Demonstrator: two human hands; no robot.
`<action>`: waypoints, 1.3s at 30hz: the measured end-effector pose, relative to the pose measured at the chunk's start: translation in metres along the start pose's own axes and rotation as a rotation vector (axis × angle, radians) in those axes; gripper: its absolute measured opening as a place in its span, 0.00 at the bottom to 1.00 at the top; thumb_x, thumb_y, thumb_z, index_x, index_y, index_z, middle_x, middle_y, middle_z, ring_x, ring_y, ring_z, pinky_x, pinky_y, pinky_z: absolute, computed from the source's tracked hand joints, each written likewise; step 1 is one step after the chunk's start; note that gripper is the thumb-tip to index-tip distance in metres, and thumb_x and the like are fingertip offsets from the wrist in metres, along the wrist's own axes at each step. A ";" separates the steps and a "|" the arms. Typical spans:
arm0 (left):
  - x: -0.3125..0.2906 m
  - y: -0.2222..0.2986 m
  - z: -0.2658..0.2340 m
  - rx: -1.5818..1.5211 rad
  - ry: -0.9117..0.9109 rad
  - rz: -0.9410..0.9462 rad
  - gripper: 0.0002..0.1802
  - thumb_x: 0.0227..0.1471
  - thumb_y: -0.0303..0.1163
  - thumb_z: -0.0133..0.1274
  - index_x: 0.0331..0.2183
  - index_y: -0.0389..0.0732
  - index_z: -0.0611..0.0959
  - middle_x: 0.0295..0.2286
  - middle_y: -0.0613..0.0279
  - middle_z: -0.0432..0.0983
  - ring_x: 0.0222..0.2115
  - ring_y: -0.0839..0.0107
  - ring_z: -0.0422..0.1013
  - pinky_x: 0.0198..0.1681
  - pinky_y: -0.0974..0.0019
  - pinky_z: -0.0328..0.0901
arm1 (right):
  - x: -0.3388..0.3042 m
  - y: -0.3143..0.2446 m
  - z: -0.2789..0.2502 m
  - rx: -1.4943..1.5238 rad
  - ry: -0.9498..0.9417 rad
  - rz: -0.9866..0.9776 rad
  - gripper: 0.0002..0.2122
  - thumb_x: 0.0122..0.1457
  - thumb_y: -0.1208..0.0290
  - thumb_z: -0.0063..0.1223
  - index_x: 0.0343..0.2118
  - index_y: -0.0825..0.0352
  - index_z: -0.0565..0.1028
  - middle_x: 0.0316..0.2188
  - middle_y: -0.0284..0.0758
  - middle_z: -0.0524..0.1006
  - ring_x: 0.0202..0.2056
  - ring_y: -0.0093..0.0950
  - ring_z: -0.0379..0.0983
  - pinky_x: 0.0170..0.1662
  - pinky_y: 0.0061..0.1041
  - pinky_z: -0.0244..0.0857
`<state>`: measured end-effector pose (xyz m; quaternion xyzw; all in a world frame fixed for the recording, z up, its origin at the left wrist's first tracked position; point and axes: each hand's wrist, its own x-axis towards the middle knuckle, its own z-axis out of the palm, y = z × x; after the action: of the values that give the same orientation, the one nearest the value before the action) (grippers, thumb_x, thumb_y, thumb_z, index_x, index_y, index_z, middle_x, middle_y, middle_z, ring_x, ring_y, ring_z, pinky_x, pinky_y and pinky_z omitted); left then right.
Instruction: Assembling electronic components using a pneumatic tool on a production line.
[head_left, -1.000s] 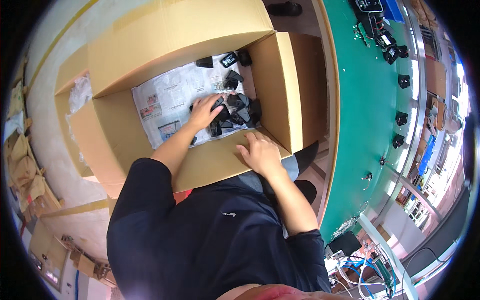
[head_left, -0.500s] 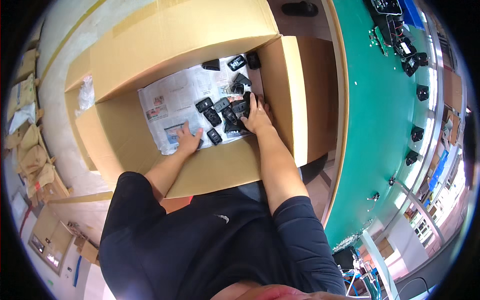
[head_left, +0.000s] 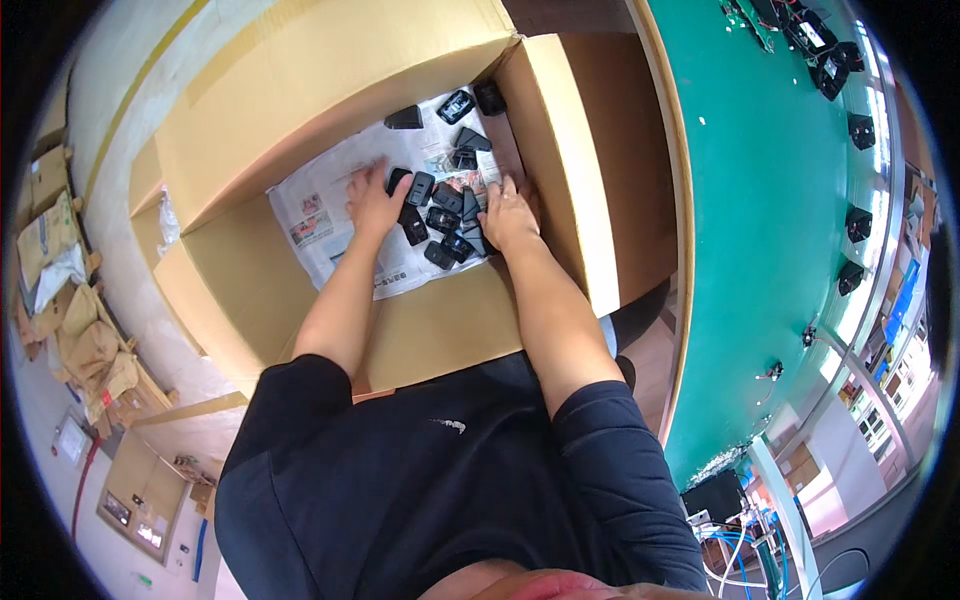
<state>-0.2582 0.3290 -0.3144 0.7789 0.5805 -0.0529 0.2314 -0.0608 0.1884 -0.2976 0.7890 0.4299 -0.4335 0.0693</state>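
- Cardboard box (head_left: 300, 120), open, beside green worktop (head_left: 760, 200).
- Newspaper (head_left: 330, 215) lines box floor.
- Left hand (head_left: 372, 200) flat on paper, fingers spread, touching black parts (head_left: 440, 220); holds nothing.
- Right hand (head_left: 510, 215) at pile's right edge against box wall; grip unclear.

Both hands, left hand (head_left: 372, 203) and right hand (head_left: 508, 218), are resting among small black parts (head_left: 441, 218) on newspaper (head_left: 330, 215) inside a cardboard box (head_left: 300, 90)

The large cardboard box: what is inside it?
Inside the cardboard box lies a sheet of newspaper with small black parts on it. Both hands cover some parts and paper.
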 end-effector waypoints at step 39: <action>-0.101 0.036 0.033 -1.159 -0.703 -0.807 0.33 0.58 0.66 0.54 0.57 0.59 0.73 0.55 0.71 0.69 0.52 0.67 0.67 0.49 0.47 0.65 | 0.000 0.025 0.001 0.447 -0.447 0.271 0.53 0.46 0.44 0.73 0.70 0.69 0.57 0.65 0.49 0.68 0.66 0.41 0.65 0.68 0.34 0.58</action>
<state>-0.2507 0.2185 -0.2971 0.2008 0.6463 -0.0651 0.7333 -0.0427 0.1721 -0.3052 0.7200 0.1898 -0.6660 0.0442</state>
